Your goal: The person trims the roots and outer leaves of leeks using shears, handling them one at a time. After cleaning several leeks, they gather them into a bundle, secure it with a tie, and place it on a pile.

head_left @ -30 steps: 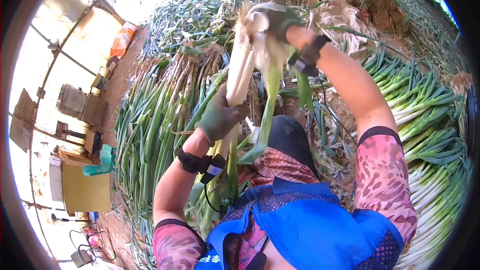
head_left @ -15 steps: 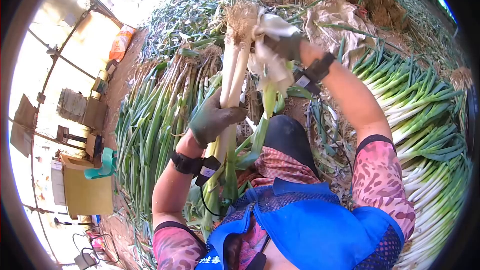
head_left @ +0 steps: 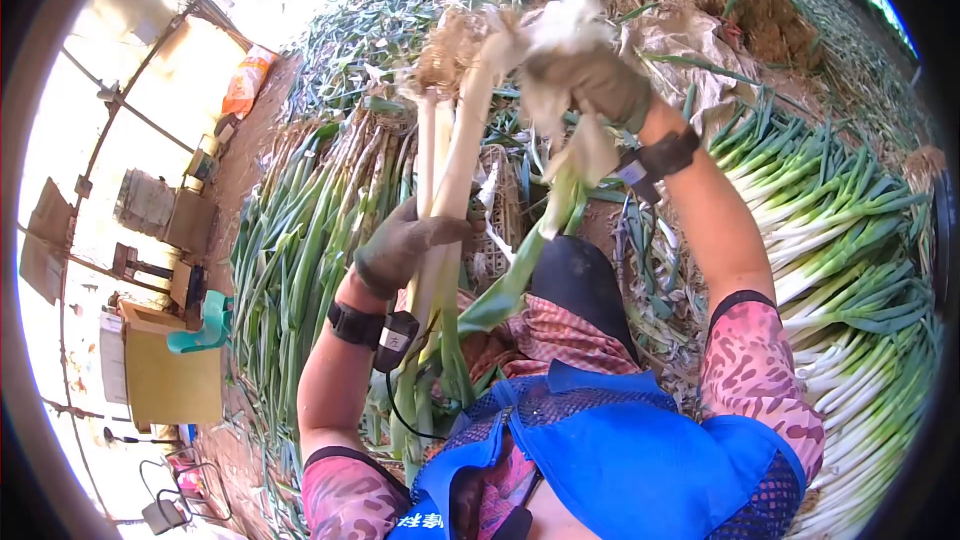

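My left hand point(head_left: 408, 245), in a dark work glove, is closed around a few long green onions point(head_left: 458, 160). Their pale stalks point up and away from me, with the shaggy root ends point(head_left: 445, 55) on top and the green leaves hanging towards my lap. Beside the roots, my gloved right hand point(head_left: 595, 85) is closed on loose, whitish outer leaves point(head_left: 592, 148). A strip of these, turning green lower down, trails to the stalks in my left hand. The leaf ends above my right hand are blurred.
Unpeeled green onions point(head_left: 310, 210) lie in a thick row on the left. Clean white-stemmed ones point(head_left: 830, 240) are piled on the right. A plastic crate point(head_left: 495, 190) stands ahead; a crumpled sack point(head_left: 690, 40) lies beyond. A teal stool point(head_left: 205, 325) is far left.
My right hand has moved slightly right, drawing the pale outer leaves away from the stalks. The stalks have spread apart, and my left hand has shifted a little left and down.
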Available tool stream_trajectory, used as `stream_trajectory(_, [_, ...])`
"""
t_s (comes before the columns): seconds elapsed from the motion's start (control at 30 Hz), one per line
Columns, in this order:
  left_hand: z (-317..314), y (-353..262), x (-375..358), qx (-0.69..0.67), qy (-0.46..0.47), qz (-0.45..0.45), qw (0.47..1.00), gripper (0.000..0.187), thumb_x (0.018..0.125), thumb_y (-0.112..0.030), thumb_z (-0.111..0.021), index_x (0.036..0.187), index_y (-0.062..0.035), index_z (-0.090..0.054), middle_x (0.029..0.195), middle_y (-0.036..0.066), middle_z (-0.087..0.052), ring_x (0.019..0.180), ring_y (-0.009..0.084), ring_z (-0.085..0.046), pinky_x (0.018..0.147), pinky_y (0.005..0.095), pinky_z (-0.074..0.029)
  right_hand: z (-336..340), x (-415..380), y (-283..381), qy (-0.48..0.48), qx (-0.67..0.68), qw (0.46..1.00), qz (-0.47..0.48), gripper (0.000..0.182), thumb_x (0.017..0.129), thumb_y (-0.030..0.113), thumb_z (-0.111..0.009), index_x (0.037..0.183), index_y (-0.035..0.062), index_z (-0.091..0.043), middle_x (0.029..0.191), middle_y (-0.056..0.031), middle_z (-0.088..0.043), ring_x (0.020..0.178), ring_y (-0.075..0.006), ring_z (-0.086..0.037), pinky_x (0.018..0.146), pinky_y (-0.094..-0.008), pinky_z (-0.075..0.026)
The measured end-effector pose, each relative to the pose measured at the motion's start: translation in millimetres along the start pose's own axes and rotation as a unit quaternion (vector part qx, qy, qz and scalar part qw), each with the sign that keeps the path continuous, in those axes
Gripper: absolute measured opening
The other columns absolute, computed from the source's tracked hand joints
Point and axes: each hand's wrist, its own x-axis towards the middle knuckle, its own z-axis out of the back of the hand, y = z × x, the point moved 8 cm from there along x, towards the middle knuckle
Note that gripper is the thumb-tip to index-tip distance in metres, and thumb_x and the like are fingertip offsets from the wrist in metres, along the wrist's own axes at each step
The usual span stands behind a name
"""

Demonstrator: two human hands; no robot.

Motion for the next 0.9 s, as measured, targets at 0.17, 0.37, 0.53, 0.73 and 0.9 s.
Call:
stream_trajectory(0.17, [-35, 3, 4, -0.006, 0.118, 0.0, 0.993, 0.055, 0.078, -0.014, -0.072, 0.129, 0.0006, -0.055, 0.1, 0.007, -0.069, 0.093, 0.0162, -0.064, 0.085, 0.0317, -0.051, -13, 12, -14, -0.048, -0.398, 0.916, 0.013, 0.016, 0.095, 0.009, -0.051, 0.103, 0.0036, -0.065, 0.092, -0.01, -0.065, 0.087, -0.0216, -0.063, 0.078, -0.0348, -0.051])
stream_trajectory(0.37, [-20, -4, -4, 0.034, 0.084, -0.027, 0.996, 0.056, 0.076, -0.019, -0.076, 0.125, -0.0021, -0.057, 0.099, 0.005, -0.066, 0.089, 0.0154, -0.062, 0.081, 0.0302, -0.05, 6, 19, 4, -0.132, -0.349, 0.926, -0.048, 0.019, 0.09, 0.015, -0.055, 0.101, 0.0056, -0.067, 0.091, -0.0091, -0.066, 0.085, -0.0238, -0.065, 0.076, -0.0353, -0.052])
stream_trajectory(0.53, [13, -23, -31, 0.07, 0.015, -0.077, 0.994, 0.028, 0.08, -0.026, -0.073, 0.092, -0.0006, -0.071, 0.099, 0.006, -0.066, 0.088, 0.0177, -0.064, 0.079, 0.0314, -0.051, 137, -23, 19, -0.358, -0.064, 0.931, 0.017, 0.03, 0.099, 0.032, -0.05, 0.109, 0.007, -0.064, 0.098, -0.0058, -0.065, 0.089, -0.0198, -0.062, 0.084, -0.0331, -0.05])
stream_trajectory(0.73, [212, -34, -127, 0.054, -0.261, -0.206, 0.942, 0.038, 0.086, -0.036, -0.061, 0.1, -0.0014, -0.07, 0.093, 0.008, -0.067, 0.086, 0.0179, -0.062, 0.08, 0.0327, -0.051, 282, -233, 55, -0.643, -0.085, 0.757, -0.077, 0.025, 0.095, 0.021, -0.053, 0.106, 0.0036, -0.068, 0.103, -0.0028, -0.066, 0.096, -0.0146, -0.06, 0.09, -0.0295, -0.047])
stream_trajectory(0.9, [400, -131, -344, 0.26, -0.473, -0.267, 0.799, 0.035, 0.097, -0.033, -0.054, 0.115, -0.0042, -0.063, 0.1, 0.005, -0.061, 0.094, 0.016, -0.058, 0.088, 0.032, -0.048, 309, -536, 4, -0.553, -0.623, 0.441, -0.334, 0.034, 0.094, 0.029, -0.055, 0.121, 0.0085, -0.063, 0.114, -0.0098, -0.065, 0.103, -0.0232, -0.061, 0.091, -0.0346, -0.05])
